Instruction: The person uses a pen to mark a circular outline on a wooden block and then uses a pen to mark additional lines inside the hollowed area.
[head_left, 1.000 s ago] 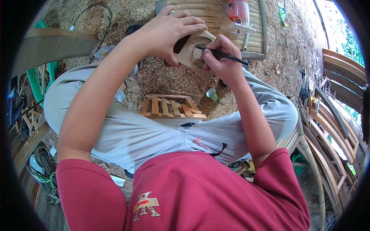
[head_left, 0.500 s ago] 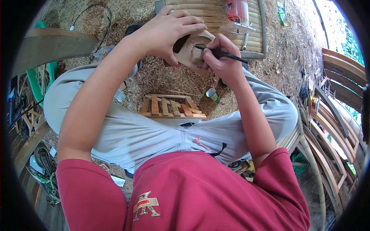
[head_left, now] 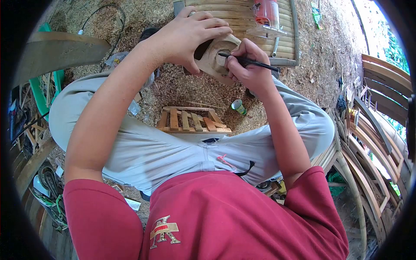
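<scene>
A pale carved wooden piece with a rounded hollow is held up beyond my knees. My left hand grips its upper left side, fingers over the top edge and thumb at the lower left. In my right hand is a slim black tool, pinched like a pen, its tip over the hollow. The right fingers rest near the piece's right edge. The tool's exact type cannot be made out.
A bamboo-slat table bears a red and clear container. Between my legs stand a small slatted wooden stool and a green-white cup. Wood strips are stacked at the right, and a green plastic frame is at the left.
The black tool's tip has shifted slightly left and down in the hollow, with a small motion of my right hand. My left hand has kept its hold.
</scene>
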A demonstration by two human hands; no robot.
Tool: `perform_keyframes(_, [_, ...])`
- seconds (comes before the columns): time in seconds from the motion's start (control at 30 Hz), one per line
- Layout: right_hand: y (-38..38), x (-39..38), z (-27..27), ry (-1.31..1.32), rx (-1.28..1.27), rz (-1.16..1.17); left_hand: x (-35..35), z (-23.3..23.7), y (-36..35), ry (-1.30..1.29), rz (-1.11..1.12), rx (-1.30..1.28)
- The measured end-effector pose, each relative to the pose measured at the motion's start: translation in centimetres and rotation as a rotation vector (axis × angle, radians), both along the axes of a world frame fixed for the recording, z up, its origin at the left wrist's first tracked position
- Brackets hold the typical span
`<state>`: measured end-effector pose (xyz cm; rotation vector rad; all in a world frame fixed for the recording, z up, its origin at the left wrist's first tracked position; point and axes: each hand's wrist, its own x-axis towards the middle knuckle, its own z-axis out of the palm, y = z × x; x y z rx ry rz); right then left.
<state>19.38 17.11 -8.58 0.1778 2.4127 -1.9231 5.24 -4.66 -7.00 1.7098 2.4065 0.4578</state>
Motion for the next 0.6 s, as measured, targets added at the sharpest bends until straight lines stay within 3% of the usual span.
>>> perform_keyframes(0.43, [-0.6,0.0,1.2,-0.076,-0.086,-0.047,-0.1,0.5,0.1,-0.020,-0.008,-0.009])
perform_keyframes(0.6, [0.2,0.0,-0.4,-0.007,-0.004,0.001,0.0,0.1,0.0,-0.011,-0.008,0.000])
